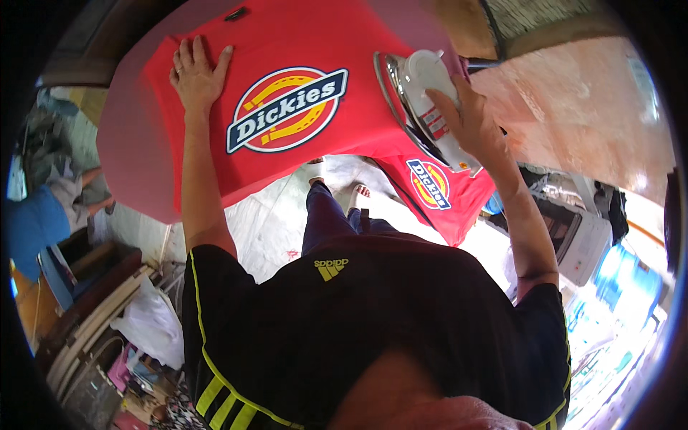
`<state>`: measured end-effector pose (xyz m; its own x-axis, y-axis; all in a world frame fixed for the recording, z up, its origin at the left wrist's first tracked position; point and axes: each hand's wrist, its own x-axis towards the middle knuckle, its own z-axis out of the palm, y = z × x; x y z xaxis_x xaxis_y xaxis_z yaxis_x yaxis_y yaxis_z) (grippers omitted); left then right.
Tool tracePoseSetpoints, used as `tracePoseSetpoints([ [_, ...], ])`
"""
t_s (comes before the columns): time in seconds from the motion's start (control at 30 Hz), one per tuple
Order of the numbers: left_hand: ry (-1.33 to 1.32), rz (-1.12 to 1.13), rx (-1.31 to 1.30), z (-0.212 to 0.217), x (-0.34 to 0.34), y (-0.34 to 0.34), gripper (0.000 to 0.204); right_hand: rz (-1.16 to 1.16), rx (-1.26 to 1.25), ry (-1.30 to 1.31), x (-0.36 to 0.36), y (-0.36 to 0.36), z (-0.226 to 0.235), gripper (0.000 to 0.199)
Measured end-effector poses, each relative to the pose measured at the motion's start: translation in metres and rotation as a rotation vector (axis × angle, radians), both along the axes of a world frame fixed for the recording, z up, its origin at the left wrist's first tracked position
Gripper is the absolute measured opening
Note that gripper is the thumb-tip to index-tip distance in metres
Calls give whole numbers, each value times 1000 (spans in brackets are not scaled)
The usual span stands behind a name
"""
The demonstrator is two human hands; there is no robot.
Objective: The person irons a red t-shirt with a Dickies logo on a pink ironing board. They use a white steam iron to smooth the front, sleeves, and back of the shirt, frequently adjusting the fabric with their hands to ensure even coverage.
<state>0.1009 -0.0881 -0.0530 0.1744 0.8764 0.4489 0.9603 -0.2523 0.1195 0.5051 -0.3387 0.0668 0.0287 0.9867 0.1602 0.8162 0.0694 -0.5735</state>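
A red T-shirt (287,39) is spread over the ironing board (125,136), with a large round printed emblem (287,109) facing up. My left hand (198,77) rests on the cloth left of the emblem, palm down, fingers stretched out. On the right, my right hand (474,122) grips a white clothes iron (430,75). Its shiny metal soleplate is tipped toward the shirt's right part; whether it touches the cloth I cannot tell. Below the iron, red fabric with a smaller matching emblem (428,184) hangs over the near edge.
A small dark object (236,13) lies at the shirt's far edge. On the right stands a wooden surface (566,115), with a pale appliance (584,247) below. A white bag (150,322) and stacked boards are at lower left. A person in blue (39,222) is at far left.
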Motion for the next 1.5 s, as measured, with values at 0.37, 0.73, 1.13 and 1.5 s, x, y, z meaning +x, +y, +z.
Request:
tracePoseSetpoints([
  [0.37, 21, 186, 58, -12, -33, -65, 75, -73, -134, 98, 3, -30, 3, 29],
  [0.73, -210, -248, -61, 30, 42, -28, 20, 54, -164, 111, 5, 43, 18, 29],
  [1.13, -197, -370, -56, 20, -25, 5, 30, 733, -239, -206, -78, 232, 70, 37],
  [1.5, -340, -428, -203, 57, -79, 50, 22, 1043, 52, -163, -163, 282, 18, 38],
])
